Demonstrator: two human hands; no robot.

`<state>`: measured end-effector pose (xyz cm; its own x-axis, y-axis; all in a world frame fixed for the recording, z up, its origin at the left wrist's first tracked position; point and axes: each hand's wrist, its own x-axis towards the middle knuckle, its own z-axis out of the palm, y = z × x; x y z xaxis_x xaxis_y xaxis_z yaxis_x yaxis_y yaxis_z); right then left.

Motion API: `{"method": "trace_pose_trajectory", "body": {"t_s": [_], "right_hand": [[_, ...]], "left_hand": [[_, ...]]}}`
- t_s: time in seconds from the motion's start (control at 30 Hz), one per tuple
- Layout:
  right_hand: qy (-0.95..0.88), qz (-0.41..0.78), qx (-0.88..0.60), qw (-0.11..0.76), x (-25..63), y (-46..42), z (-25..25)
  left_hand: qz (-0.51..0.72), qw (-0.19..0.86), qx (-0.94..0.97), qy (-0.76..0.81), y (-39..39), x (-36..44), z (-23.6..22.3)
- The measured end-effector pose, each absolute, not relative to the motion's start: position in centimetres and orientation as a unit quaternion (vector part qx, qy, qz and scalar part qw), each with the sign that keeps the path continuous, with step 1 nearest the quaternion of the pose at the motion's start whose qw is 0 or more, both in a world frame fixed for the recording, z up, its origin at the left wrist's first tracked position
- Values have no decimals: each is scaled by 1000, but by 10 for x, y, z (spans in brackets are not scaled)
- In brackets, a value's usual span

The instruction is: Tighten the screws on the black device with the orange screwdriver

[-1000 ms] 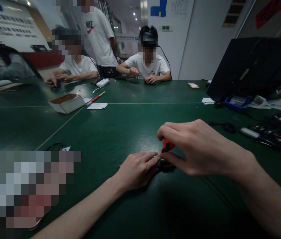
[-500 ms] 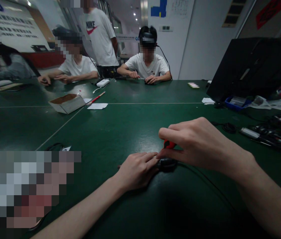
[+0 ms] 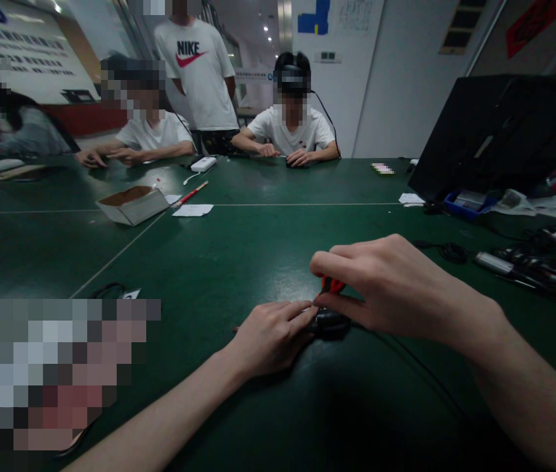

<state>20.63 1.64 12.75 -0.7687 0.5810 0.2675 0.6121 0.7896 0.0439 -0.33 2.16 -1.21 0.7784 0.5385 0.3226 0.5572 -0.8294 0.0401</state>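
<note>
My left hand [image 3: 275, 334] lies low on the table, its fingers closed over a black corded device [image 3: 332, 322] and pressing it down. Most of that device is under the fingers; only its rounded right end shows, with a thin black cable [image 3: 420, 364] trailing off to the right. Just above it, my right hand [image 3: 381, 282] pinches the red-and-black handle of what looks like a screwdriver [image 3: 333, 284] between thumb and fingers. The tool points down at the device beside my left fingertips. Its tip is hidden.
The green table [image 3: 258, 255] carries an open cardboard box [image 3: 133, 206], a red pencil [image 3: 192, 192] and paper scraps. At right stand a black monitor [image 3: 499, 137], a blue tray [image 3: 467, 202] and tangled cables [image 3: 538, 262]. Several people are across the table; a blurred-out item lies at lower left.
My right hand has shifted and turned slightly around the red-and-black handle. My left hand keeps its place. The standing person at the back has turned more toward the table.
</note>
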Motion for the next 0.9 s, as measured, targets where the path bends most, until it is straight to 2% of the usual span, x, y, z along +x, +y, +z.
{"method": "trace_pose_trajectory", "body": {"t_s": [0.13,0.43,0.77,0.9], "right_hand": [[-935,-93,-323,114,206,17,128],[-943,-6,-317,104,206,13,131],[-933,-106,-319,127,207,17,127],[-939,-50,-320,116,206,15,129]], "left_hand": [[-169,32,-942,-288,22,-3,-14],[-175,32,-944,-279,22,-3,-11],[-170,37,-941,-290,21,-3,-13],[-172,36,-943,-284,21,-3,-12]]}}
